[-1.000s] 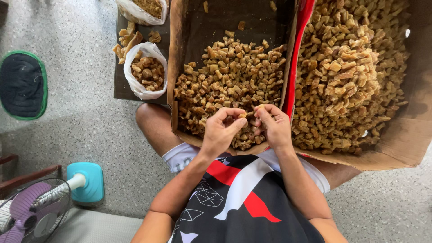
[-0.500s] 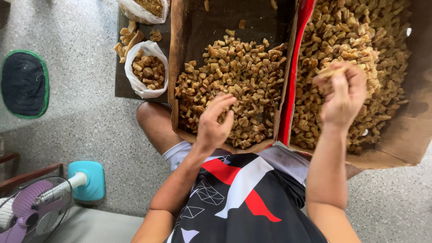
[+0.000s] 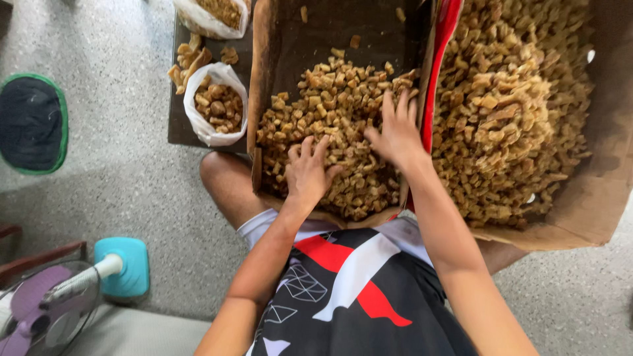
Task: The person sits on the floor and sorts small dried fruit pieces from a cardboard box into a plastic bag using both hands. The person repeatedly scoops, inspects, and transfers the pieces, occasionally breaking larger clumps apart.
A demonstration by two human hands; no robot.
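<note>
1. I look down at my two hands. Both lie on the brown bits (image 3: 330, 125) in the left box (image 3: 264, 79).
2. I take that box as my landmark. The bits fill the half of it nearest my lap, and the far half shows bare dark cardboard.
3. My left hand (image 3: 306, 173) rests flat on the pile near the box's near edge. Its fingers are spread out and pinch nothing.
4. My right hand (image 3: 397, 132) lies on the pile by the box's right wall. Its fingers are spread too, palm down, and I see no bit held in it.
5. I think the bits are small, dry and light. They look hard and crumbly, so a strong squeeze could break them.
6. They lie loose, so I think they slide and roll off when pushed. One bit is best picked with thumb and a fingertip on its two flat sides. Many are best scooped with a cupped hand.
7. Right of the box, past a red strip (image 3: 440, 53), sits a bigger box (image 3: 593, 198) piled high with paler bits.
8. Left of the box a white bag (image 3: 214, 109) stands open with more bits in it.
9. Further left of the box a small fan (image 3: 59, 296) stands on the floor.
</note>
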